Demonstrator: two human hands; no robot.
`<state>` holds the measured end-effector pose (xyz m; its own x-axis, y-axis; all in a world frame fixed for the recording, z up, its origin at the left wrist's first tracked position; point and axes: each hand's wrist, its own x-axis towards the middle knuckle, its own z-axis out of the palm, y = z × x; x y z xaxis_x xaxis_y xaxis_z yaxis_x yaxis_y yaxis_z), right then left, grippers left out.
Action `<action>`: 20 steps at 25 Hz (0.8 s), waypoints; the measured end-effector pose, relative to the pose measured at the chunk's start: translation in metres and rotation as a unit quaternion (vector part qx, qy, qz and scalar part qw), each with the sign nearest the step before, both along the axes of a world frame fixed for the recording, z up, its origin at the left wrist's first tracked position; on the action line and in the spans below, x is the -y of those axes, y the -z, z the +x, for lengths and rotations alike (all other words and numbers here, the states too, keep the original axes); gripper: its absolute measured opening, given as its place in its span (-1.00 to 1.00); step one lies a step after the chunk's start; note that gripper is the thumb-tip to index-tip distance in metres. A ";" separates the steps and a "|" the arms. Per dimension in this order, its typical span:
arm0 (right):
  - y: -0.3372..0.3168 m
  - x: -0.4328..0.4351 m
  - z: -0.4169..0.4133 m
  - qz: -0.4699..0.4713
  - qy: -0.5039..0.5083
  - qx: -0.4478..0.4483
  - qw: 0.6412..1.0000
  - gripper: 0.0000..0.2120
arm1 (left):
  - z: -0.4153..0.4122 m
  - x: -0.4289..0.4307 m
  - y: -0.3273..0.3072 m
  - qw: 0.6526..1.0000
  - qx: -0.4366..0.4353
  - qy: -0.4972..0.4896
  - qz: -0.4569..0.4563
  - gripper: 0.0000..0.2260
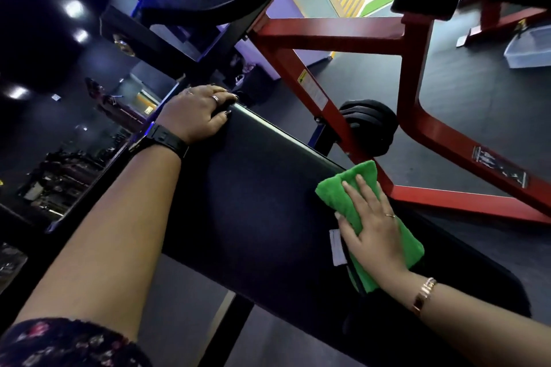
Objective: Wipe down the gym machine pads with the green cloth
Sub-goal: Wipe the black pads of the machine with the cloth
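One black pad (256,202). One green cloth (343,191). Two hands: left hand (193,113), right hand (369,232). One red frame (328,33). One clear bin (527,48) far right.

My right hand (369,229) hiding half the green cloth (337,191), my left hand (193,113) covering the pad (253,188) top corner, 2 red frame (328,36) labels too small to read, sleeve (59,343) cropped

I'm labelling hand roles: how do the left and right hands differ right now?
The left hand grips the far end of the pad, fingers curled over its edge; the right hand lies flat, pressing the green cloth on it. Left wrist carries a black watch, right a gold band. Both wear rings.
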<state>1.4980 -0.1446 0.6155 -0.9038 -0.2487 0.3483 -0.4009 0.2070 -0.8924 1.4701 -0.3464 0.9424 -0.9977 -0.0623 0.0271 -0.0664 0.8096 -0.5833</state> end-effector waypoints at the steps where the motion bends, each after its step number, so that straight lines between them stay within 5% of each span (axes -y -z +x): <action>1: -0.001 0.000 0.000 0.007 0.012 0.024 1.000 -0.44 | -0.001 -0.001 0.001 1.000 0.003 0.005 -0.010 -0.45; 3: -0.027 0.013 -0.004 0.001 0.010 0.002 1.000 -0.44 | -0.003 -0.001 0.002 1.000 0.003 0.010 -0.019 -0.47; 8: -0.063 0.036 -0.008 -0.008 -0.102 -0.213 0.972 -0.46 | -0.007 -0.001 0.002 1.000 0.018 0.018 -0.009 -0.45; 14: -0.052 0.026 0.000 -0.014 0.012 0.034 0.999 -0.45 | -0.006 -0.003 0.002 1.000 -0.007 0.019 0.022 -0.55; 17: -0.082 0.044 0.040 -0.010 -0.051 -0.167 0.985 -0.44 | -0.005 -0.006 0.003 0.999 -0.007 0.015 0.030 -0.55; 20: -0.038 0.020 0.055 0.049 -0.151 -0.378 0.912 -0.35 | -0.004 -0.007 0.003 0.999 -0.012 0.011 0.031 -0.55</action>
<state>1.5528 -0.1646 0.6532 -0.2997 -0.5102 0.8062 -0.9461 0.0501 -0.3199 1.4660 -0.3391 0.9397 -0.9980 -0.0421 0.0478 -0.0611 0.8455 -0.5305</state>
